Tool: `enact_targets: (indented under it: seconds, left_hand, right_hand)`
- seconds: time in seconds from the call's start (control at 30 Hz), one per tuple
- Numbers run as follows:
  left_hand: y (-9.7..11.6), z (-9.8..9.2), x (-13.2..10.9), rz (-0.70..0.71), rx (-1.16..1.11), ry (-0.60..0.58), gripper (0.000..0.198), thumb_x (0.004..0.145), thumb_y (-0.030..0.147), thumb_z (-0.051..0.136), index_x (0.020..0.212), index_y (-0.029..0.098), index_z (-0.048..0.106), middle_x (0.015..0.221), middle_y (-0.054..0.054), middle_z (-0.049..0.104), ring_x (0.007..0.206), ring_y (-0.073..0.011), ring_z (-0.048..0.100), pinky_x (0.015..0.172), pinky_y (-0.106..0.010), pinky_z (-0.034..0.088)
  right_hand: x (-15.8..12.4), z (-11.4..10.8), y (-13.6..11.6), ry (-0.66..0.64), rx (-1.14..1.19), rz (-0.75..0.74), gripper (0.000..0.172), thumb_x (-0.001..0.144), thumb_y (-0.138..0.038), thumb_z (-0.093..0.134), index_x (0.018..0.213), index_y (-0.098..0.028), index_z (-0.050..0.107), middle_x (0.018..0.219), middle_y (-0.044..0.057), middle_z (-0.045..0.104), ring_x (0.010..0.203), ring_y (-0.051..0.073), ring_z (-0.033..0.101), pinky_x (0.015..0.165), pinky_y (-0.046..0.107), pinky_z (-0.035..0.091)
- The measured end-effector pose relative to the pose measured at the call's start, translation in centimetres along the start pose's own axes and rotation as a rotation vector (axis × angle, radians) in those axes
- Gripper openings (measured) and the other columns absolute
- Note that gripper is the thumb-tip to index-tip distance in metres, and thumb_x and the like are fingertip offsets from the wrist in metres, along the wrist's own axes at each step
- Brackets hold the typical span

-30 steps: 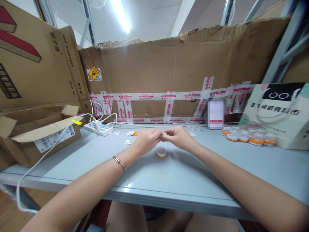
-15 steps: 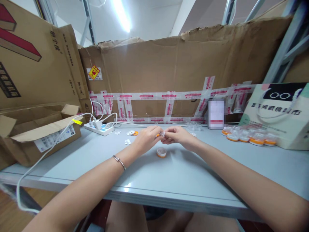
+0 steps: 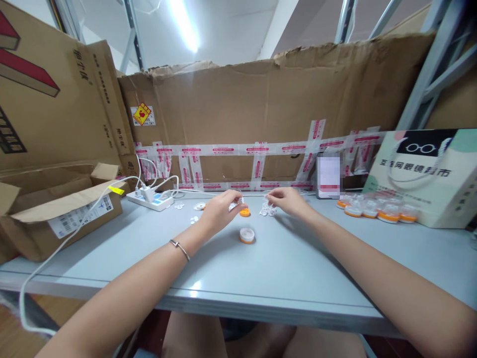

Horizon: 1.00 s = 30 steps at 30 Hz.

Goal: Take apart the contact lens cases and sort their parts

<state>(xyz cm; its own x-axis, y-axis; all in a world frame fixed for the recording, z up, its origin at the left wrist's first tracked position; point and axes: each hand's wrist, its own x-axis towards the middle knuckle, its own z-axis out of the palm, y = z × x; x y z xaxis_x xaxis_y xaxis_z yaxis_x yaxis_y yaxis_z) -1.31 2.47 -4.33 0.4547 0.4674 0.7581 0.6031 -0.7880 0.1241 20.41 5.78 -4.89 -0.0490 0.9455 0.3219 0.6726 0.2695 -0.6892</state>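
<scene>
In the head view my left hand (image 3: 223,205) is closed, thumb and fingers pinched on a small clear plastic piece (image 3: 234,204). An orange disc (image 3: 244,212) shows just beside the thumb; whether the hand touches it I cannot tell. To the right, my right hand (image 3: 287,201) has its fingertips pinched together at a cluster of small clear plastic pieces (image 3: 267,211) on the table. What lies between those fingertips is too small to make out. Nearer to me stands a round white container with an orange base (image 3: 246,235), apart from both hands.
Small white pieces (image 3: 194,220) and a white disc (image 3: 199,206) lie left of my left hand. A power strip (image 3: 149,200) with cables sits at back left, near an open carton (image 3: 80,209). Several orange-and-white cases (image 3: 389,214) stand before a paper bag (image 3: 413,174); a phone (image 3: 330,174) leans nearby.
My hands were together over the table and are now apart. The right moved right to the clear pieces. The orange disc now shows below the left hand. The view has shifted slightly.
</scene>
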Motion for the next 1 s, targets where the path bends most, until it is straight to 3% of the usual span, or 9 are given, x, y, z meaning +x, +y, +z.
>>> enact_targets:
  seconds: [0.2, 0.7, 0.9, 1.0]
  left_hand:
    - [0.1, -0.1, 0.1, 0.005, -0.027, -0.018, 0.016, 0.079, 0.029, 0.051, 0.087, 0.016, 0.051, 0.078, -0.002, 0.058, 0.07, -0.0119, 0.053, 0.063, -0.023, 0.043]
    - [0.2, 0.0, 0.0, -0.006, -0.028, -0.074, 0.015, 0.08, 0.029, 0.05, 0.089, 0.017, 0.051, 0.079, -0.002, 0.058, 0.072, -0.0126, 0.053, 0.065, -0.025, 0.043]
    - [0.3, 0.0, 0.0, 0.017, -0.029, -0.077, 0.016, 0.082, 0.025, 0.046, 0.094, 0.016, 0.053, 0.083, -0.004, 0.06, 0.075, -0.0133, 0.054, 0.068, -0.026, 0.044]
    - [0.4, 0.0, 0.1, 0.073, -0.026, -0.078, 0.02, 0.085, 0.02, 0.039, 0.097, 0.015, 0.054, 0.086, -0.006, 0.06, 0.079, -0.0136, 0.054, 0.072, -0.026, 0.044]
  right_hand:
    - [0.6, -0.9, 1.3, 0.053, -0.297, 0.027, 0.02, 0.072, -0.026, 0.054, 0.079, -0.016, 0.069, 0.084, 0.009, 0.069, 0.081, 0.022, 0.061, 0.069, 0.027, 0.042]
    - [1.0, 0.6, 2.3, -0.026, -0.313, 0.017, 0.019, 0.066, -0.019, 0.057, 0.08, -0.013, 0.069, 0.074, 0.006, 0.068, 0.067, 0.016, 0.06, 0.057, 0.021, 0.04]
    - [0.3, 0.1, 0.9, 0.022, -0.303, -0.029, 0.021, 0.068, -0.025, 0.054, 0.079, -0.015, 0.069, 0.076, 0.006, 0.068, 0.07, 0.017, 0.059, 0.062, 0.024, 0.041]
    - [-0.5, 0.1, -0.5, 0.011, -0.15, -0.097, 0.023, 0.071, -0.031, 0.051, 0.076, -0.016, 0.068, 0.073, 0.005, 0.067, 0.069, 0.017, 0.059, 0.061, 0.024, 0.041]
